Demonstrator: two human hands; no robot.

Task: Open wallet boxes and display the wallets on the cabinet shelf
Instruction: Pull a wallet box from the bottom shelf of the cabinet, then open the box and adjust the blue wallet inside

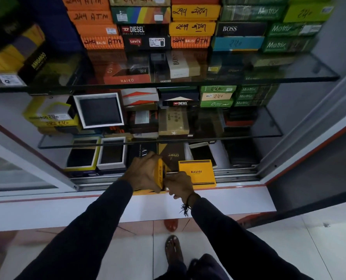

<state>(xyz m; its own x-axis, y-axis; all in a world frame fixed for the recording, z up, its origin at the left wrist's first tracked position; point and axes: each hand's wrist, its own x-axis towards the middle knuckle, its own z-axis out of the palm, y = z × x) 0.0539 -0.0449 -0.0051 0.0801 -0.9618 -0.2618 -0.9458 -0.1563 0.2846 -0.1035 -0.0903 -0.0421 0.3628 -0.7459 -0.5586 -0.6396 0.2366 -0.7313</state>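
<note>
Glass shelves (188, 82) fill the upper frame, stacked with boxes in orange, green and black, above a white ledge (47, 211) and pale tiled floor (127, 257). Lower centre, the left hand (143, 174) grips a yellow wallet box (159, 174) stood on edge, while the right hand (179, 184) pinches at its open side. Just right, touching that hand, a yellow Balisi lid (197, 173) leans at the cabinet front.

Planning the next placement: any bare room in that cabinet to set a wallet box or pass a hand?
Free: the front strip of the top glass shelf, right side below the green boxes; the white ledge left of the left hand. Crowded: the bottom shelf, with open boxes and a yellow lid by the right hand.
</note>
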